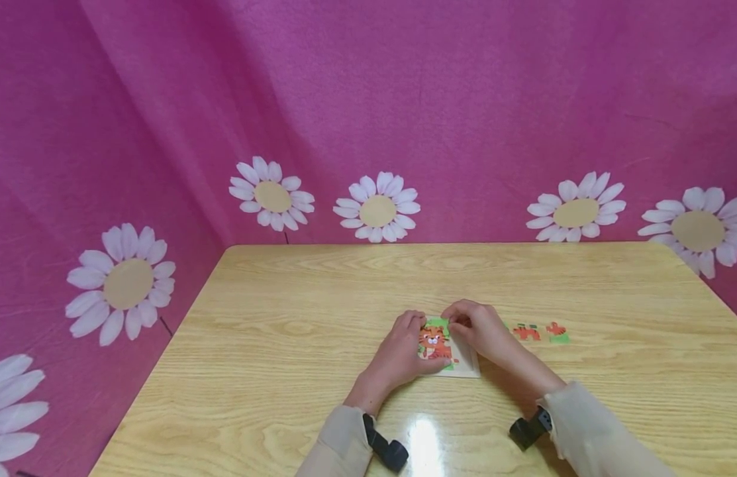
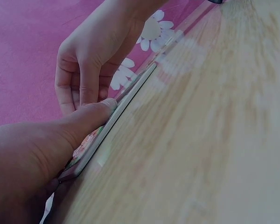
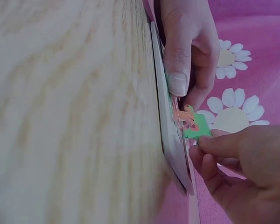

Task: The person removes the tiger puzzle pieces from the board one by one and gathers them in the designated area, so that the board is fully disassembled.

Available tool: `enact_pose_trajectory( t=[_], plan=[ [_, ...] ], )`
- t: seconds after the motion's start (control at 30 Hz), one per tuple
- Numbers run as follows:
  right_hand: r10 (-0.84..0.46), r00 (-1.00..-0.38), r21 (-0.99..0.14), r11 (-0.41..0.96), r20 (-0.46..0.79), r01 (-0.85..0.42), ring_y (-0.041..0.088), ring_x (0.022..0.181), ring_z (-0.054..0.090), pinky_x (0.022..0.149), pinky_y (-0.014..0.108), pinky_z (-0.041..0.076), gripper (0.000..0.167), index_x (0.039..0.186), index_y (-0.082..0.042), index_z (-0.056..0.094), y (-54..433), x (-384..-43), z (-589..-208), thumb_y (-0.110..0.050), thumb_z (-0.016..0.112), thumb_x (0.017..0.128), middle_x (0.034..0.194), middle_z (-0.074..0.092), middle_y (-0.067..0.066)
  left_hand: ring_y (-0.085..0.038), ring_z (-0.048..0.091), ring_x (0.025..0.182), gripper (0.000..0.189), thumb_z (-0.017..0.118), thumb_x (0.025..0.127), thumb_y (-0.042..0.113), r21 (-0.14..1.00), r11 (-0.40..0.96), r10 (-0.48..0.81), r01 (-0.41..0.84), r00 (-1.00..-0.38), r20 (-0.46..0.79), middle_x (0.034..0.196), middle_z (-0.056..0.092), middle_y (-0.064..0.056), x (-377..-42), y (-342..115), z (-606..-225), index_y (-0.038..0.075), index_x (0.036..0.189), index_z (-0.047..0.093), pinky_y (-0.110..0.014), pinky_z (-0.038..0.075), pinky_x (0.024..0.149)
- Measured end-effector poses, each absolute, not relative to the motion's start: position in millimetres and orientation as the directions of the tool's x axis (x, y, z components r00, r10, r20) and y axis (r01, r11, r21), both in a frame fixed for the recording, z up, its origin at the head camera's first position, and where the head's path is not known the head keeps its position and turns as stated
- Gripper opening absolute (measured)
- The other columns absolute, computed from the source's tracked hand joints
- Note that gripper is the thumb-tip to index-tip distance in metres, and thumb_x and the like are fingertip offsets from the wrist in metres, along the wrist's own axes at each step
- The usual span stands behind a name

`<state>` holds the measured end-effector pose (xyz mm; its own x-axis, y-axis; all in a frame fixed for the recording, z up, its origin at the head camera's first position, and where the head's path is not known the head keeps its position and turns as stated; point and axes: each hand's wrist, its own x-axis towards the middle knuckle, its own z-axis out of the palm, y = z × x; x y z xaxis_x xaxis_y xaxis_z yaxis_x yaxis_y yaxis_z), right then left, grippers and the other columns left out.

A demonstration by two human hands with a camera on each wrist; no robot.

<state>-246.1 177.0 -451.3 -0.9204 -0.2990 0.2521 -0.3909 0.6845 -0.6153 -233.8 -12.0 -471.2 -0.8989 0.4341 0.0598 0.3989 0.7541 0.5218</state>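
Observation:
A tiger jigsaw puzzle board (image 1: 468,364) lies on the table, its left part filled with pieces and its right part bare and pale. My left hand (image 1: 394,351) holds the board from the left, the thumb along its near side and the fingers at its far left corner. Between the thumb and fingers of my right hand (image 1: 480,330) is a green puzzle piece (image 3: 203,127) with some orange on it. In the right wrist view this piece is tilted up at the board's surface, beyond my left thumb (image 3: 178,84).
Right of the board, partly behind my right wrist, lie loose orange and green puzzle pieces (image 1: 527,332), one of them farther right (image 1: 557,332). The wooden table (image 1: 273,344) backs onto a pink cloth (image 1: 463,119) with white flowers.

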Motion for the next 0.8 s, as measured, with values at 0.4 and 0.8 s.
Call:
enact_pose_trajectory(
  t=[0.4,0.8],
  plan=[
    [-0.279,-0.921,-0.618,0.683,0.272,-0.389,0.016,0.087,0.064,0.077,0.029,0.056,0.015,0.099,-0.004,0.071,183.1,-240.9,-450.7,0.004,0.066,0.088,0.096,0.071,0.008,-0.016,0.044,0.126,0.083,0.074,0.081,0.054,0.526,0.755,0.428,0.391,-0.902,0.057,0.143,0.044,-0.004,-234.5,-11.7,-471.5,0.005,0.142,0.044,-0.03,0.043,0.109],
    [-0.259,-0.924,-0.63,0.677,0.28,-0.381,0.008,0.083,0.059,0.074,0.022,0.052,0.015,0.101,-0.006,0.071,192.5,-233.9,-451.1,0.001,0.067,0.089,0.092,0.07,0.004,-0.016,0.044,0.128,0.083,0.074,0.081,0.053,0.522,0.756,0.43,0.394,-0.901,0.057,0.143,0.044,-0.004,-234.2,-11.4,-471.0,0.004,0.141,0.045,-0.03,0.043,0.11]
  ],
)
